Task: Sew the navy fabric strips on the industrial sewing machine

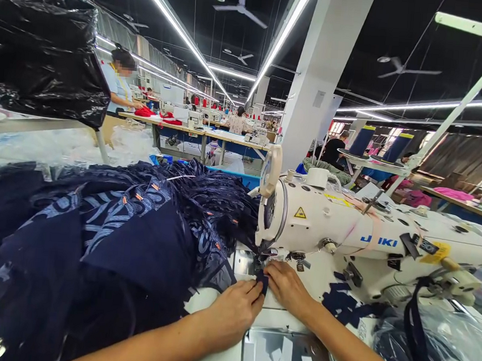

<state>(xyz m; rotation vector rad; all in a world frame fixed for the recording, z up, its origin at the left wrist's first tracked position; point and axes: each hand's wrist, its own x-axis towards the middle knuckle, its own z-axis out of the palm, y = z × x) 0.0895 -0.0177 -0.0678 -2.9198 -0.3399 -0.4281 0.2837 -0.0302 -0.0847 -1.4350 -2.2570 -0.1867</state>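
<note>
One small fabric piece [262, 282] is shown in the head view, positioned just in front of the needle area of a white sewing machine [322, 212]. The piece is plain, dark navy and narrow, and is largely hidden from view. It is grasped by the bent fingers of the left hand [232, 316]. Its right edge is touched by the fingertips of the right hand [289, 286]; whether it is also pinched there cannot be told. At the left, a heap of navy cloth [136, 244], partly patterned in light blue, is piled. Small navy scraps [342, 305] are scattered near the machine's base.
</note>
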